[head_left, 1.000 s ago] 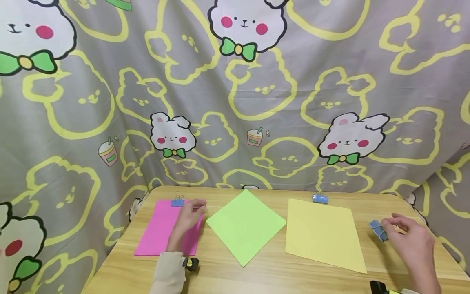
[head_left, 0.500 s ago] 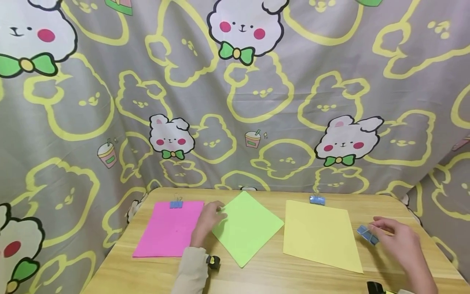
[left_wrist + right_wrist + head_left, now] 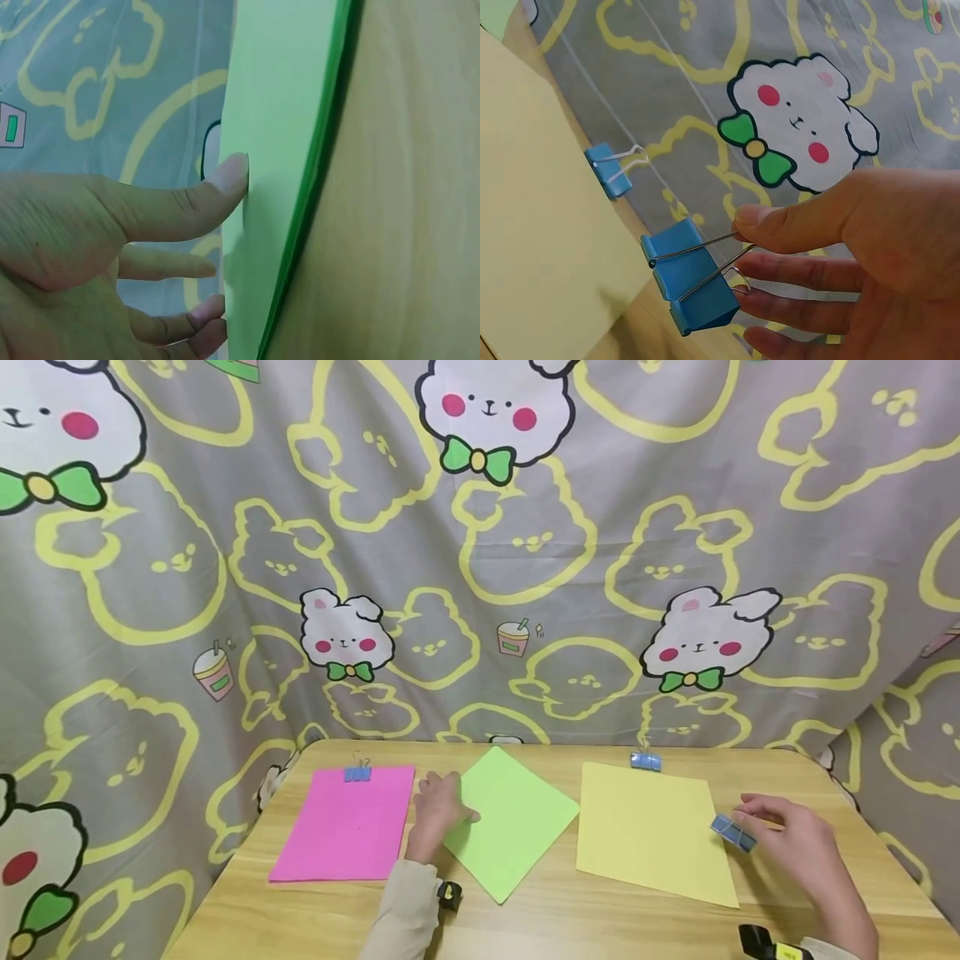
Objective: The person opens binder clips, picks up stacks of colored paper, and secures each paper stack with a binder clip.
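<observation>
My left hand (image 3: 441,806) is at the left corner of the green paper stack (image 3: 517,818), which lies turned like a diamond. In the left wrist view the thumb (image 3: 221,184) touches the top of the stack near its edge; the other fingers are loosely spread beside that edge. My right hand (image 3: 798,847) holds a blue binder clip (image 3: 694,277) by its wire handles, between thumb and fingers. This clip hovers near the right edge of the yellow paper (image 3: 648,835).
To the left lies pink paper (image 3: 345,835) with a blue binder clip (image 3: 357,773) on its top edge. Another blue binder clip (image 3: 646,762) stands behind the yellow paper. A patterned curtain (image 3: 465,610) hangs behind the wooden table (image 3: 562,927).
My left hand has moved right, from over the pink paper to the green stack's left corner. The right hand has carried its binder clip leftward, toward the yellow paper.
</observation>
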The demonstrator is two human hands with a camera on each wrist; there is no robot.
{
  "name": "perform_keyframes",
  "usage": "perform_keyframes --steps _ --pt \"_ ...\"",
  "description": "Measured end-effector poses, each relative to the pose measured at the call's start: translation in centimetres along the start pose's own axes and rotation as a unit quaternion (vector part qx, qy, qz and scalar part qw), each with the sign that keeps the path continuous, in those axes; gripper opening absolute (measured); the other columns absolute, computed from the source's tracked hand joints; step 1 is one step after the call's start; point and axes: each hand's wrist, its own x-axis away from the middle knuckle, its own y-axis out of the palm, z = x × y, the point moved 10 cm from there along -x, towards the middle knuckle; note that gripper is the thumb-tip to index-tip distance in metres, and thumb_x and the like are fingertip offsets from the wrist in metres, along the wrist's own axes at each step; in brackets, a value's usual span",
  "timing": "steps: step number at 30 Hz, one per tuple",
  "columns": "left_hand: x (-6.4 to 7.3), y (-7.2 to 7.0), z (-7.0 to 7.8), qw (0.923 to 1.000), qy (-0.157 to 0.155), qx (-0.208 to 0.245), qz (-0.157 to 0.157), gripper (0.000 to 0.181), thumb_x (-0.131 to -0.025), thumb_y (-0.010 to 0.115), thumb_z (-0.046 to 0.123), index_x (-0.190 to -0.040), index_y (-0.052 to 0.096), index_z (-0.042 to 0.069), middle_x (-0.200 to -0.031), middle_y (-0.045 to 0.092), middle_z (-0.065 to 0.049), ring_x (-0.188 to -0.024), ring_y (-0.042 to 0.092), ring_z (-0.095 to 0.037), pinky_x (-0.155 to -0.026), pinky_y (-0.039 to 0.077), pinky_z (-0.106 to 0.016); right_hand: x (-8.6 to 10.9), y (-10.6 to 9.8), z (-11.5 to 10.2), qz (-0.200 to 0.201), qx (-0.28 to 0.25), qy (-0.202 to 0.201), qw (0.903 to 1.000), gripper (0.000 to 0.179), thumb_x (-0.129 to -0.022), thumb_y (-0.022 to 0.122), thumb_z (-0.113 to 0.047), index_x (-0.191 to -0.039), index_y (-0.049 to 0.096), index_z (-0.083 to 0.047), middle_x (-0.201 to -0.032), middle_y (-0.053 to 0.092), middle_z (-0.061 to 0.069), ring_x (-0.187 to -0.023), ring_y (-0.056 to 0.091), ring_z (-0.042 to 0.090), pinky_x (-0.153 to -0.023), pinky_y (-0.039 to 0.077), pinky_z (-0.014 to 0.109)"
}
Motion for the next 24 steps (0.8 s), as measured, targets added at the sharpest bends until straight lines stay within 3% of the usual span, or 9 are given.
perform_keyframes --steps 3,6,8,14,18,24 --pt "0.1 0.0 0.2 1.0000 0.001 -0.001 -0.005 0.066 -0.068 0.097 0.030 -0.119 0.066 0.001 -0.106 0.051 -0.025 -0.100 0.051 -0.042 -0.088 0.048 -0.059 -0.2 0.2 -0.6 -0.002 0.003 -0.003 1.0000 0.012 -0.096 0.074 -0.020 -0.093 0.077 -0.008 -0.121 0.071 0.023 -0.090 0.072 0.015 -0.064 0.048 0.023" --pt "0.1 0.2 0.2 0.9999 0.001 -0.001 -0.012 0.060 -0.067 0.097 0.032 -0.108 0.066 0.001 -0.103 0.050 -0.023 -0.097 0.052 -0.042 -0.089 0.049 -0.059 -0.4 0.8 -1.0 -0.016 -0.011 -0.001 0.9998 0.014 -0.097 0.072 -0.017 -0.095 0.077 -0.004 -0.123 0.068 0.026 -0.096 0.071 0.044 -0.063 0.054 0.027" --pt "0.0 0.3 0.0 0.9999 -0.004 0.003 -0.015 0.061 -0.067 0.097 0.033 -0.108 0.066 0.001 -0.103 0.050 -0.023 -0.097 0.052 -0.042 -0.090 0.048 -0.059 -0.4 1.2 -1.2 -0.027 -0.024 -0.003 0.9993 0.015 -0.097 0.071 -0.016 -0.096 0.076 -0.002 -0.124 0.067 0.028 -0.099 0.069 0.048 -0.063 0.058 0.029" --pt "-0.1 0.7 -0.5 0.9997 -0.006 0.011 -0.023 0.084 -0.068 0.097 0.035 -0.135 0.059 0.002 -0.112 0.053 -0.028 -0.104 0.052 -0.045 -0.093 0.047 -0.061 -0.5 1.9 -1.6 -0.040 -0.029 -0.005 0.9988 0.012 -0.098 0.070 -0.015 -0.094 0.074 -0.004 -0.124 0.066 0.029 -0.100 0.068 0.049 -0.066 0.060 0.036" --pt "-0.1 0.8 -0.8 0.9995 -0.010 0.013 -0.028 0.086 -0.068 0.097 0.036 -0.135 0.056 -0.001 -0.114 0.054 -0.029 -0.107 0.051 -0.046 -0.094 0.045 -0.062 -0.6 2.0 -1.6 -0.042 -0.028 -0.007 0.9987 0.012 -0.098 0.070 -0.015 -0.094 0.074 -0.004 -0.124 0.066 0.030 -0.100 0.067 0.050 -0.068 0.059 0.040" --pt "0.0 0.5 -0.6 0.9986 -0.016 0.036 -0.037 0.086 -0.070 0.096 0.031 -0.132 0.051 -0.008 -0.115 0.053 -0.030 -0.112 0.051 -0.049 -0.095 0.046 -0.063 -0.5 1.8 -1.4 -0.036 -0.027 -0.007 0.9989 0.014 -0.099 0.069 -0.017 -0.096 0.074 -0.004 -0.124 0.067 0.028 -0.101 0.067 0.050 -0.065 0.054 0.027"
